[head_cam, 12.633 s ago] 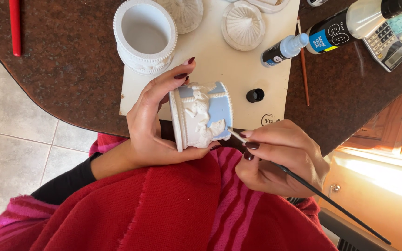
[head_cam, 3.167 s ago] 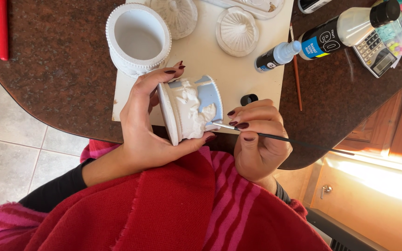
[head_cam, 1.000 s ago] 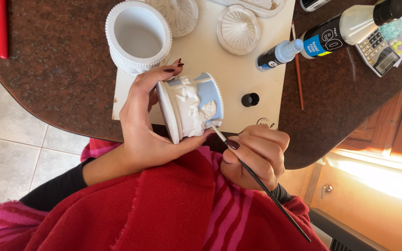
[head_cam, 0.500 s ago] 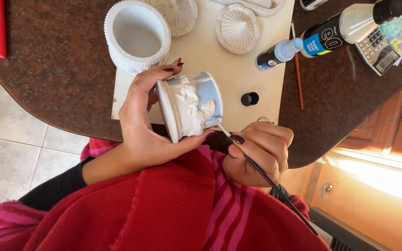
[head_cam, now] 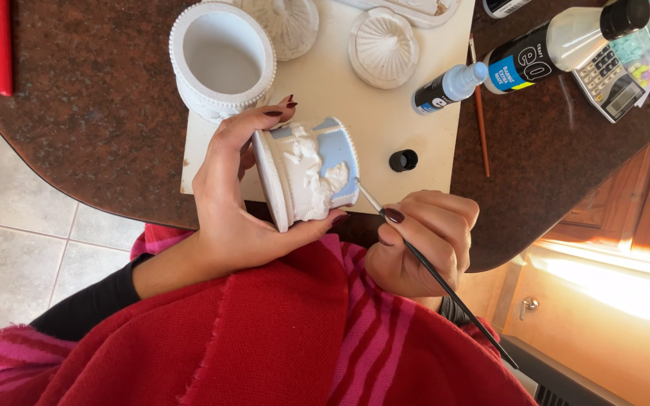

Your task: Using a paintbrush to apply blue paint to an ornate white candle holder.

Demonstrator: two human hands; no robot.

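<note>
Cradling a white relief pot (head_cam: pixel 308 180) on its side, the left hand (head_cam: pixel 238 203) has its grip clenched around it, above the lap. Right hand (head_cam: pixel 419 240) pinches a thin brush (head_cam: pixel 430 267), tip touching the pot's blue-painted rim. Beyond the grip, on the worktop (head_cam: pixel 92 113): a white jar (head_cam: pixel 222 60), a black cap (head_cam: pixel 403 160).

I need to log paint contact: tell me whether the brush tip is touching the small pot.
Touching. The head view shows the brush tip meeting the blue rim of the pot, with no gap.
</note>
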